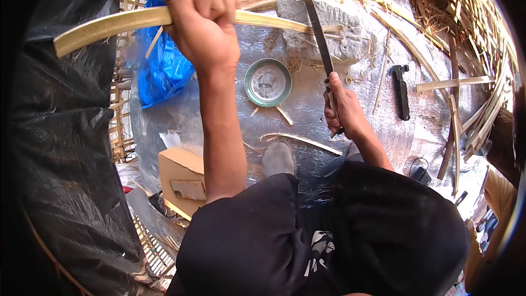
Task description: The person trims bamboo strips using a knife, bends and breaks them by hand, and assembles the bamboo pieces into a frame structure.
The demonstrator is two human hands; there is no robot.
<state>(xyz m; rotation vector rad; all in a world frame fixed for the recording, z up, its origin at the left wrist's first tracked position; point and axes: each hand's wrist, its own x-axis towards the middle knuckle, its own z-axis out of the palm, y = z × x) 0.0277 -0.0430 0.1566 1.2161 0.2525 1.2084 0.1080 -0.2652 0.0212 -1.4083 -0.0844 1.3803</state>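
Observation:
My left hand is closed around a long bamboo strip, raised at the upper left. The strip's far end reaches right, over a grey stone block. In my right hand is the handle of a long knife. Its dark blade points up and away and crosses the strip near the strip's far end; whether the two touch I cannot tell. Between my hands, on the silvery floor sheet, lies a round green-rimmed dish with small pieces on its pale inside.
Blue plastic lies left, near black sheeting. A cardboard box is by my left forearm. A black tool lies to the right. Bundled bamboo strips curve around the upper right. A loose strip lies near my foot.

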